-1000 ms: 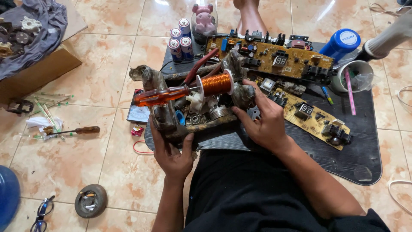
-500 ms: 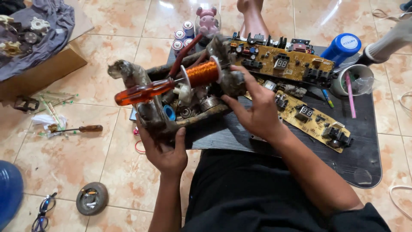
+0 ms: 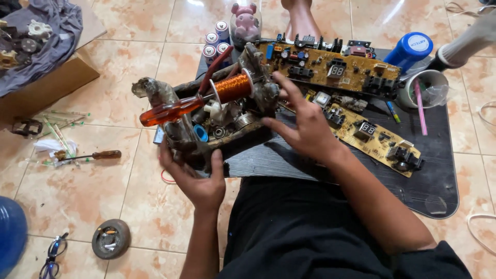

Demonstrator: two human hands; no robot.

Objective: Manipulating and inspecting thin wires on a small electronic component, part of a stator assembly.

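lifted and tilted since before: dirty tray (image 3: 206,147) of parts, gripped underneath by left hand (image 3: 199,178); right hand (image 3: 305,129) open, steadying its far side. sorting contents, probably; next calls for level support.

A home floor is serving as an improvised electronics repair spot: beige floor tiles (image 3: 103,217) are lying under a black mat (image 3: 429,170) carrying circuit boards (image 3: 330,64), with a screwdriver (image 3: 88,155) lying left.
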